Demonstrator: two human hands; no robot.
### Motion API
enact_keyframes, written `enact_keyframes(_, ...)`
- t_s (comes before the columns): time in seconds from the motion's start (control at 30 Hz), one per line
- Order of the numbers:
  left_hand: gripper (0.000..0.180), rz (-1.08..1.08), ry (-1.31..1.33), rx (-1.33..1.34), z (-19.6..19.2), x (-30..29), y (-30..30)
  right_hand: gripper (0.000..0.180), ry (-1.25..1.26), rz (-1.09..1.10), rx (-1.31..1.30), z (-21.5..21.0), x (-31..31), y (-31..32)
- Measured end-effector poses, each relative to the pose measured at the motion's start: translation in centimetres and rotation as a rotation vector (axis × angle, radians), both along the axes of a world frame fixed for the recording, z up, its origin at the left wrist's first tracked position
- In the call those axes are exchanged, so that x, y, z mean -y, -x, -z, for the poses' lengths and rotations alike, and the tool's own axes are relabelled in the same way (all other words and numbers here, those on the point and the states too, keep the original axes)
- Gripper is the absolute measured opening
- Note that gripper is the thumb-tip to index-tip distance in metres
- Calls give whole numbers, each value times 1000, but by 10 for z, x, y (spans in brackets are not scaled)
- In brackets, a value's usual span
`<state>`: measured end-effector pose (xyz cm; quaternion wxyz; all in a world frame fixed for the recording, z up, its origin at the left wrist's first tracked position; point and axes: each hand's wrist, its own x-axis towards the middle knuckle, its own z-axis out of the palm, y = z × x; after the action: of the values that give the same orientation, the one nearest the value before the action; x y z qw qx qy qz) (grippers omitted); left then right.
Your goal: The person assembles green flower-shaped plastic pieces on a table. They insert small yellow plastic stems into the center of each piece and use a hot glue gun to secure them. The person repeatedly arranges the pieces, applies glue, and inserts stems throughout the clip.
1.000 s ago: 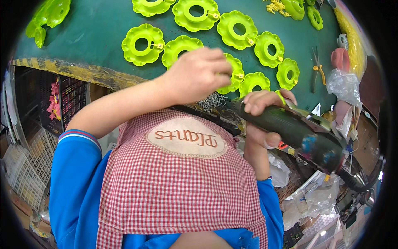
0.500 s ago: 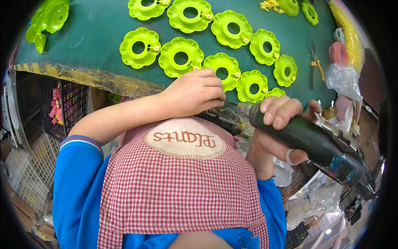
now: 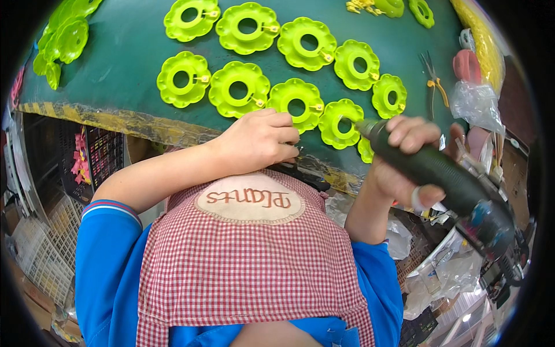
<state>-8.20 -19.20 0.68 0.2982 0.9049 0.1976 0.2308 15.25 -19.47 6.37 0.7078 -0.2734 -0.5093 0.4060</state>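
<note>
Gripping black power tool in right hand, right of centre in frame; fingers wrapped over barrel from above, thumb along near side. Pointing tool's nose toward upper left, at scalloped green ring; nose blurred, cannot tell whether touching. Holding left hand near centre of frame, by front edge of green tabletop, just below neighbouring green ring. Curling its fingers in toward palm; cannot tell from this side whether pinching anything. Seen across upper middle: more green rings in two slanting rows, most with yellow fitting near rim; lowest one partly hidden behind right hand and tool. Noted upper right: orange-handled pliers, clear plastic bag. Noted upper left: heap of green parts. Wearing red-and-white checked apron, lower middle.
</note>
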Motion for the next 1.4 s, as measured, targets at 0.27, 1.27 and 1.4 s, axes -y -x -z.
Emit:
enact_keyframes(0.27,14,62,-41,4,-2,-32,-41,79,19,285,190,18,-55,-46)
enact_keyframes(1.27,20,2,-152,290,9,-105,-136,97,-116,-10,-19,-7,-27,-71)
enact_keyframes(1.4,20,-63,36,334,10,-87,-153,87,-77,52,-17,-7,-13,-84)
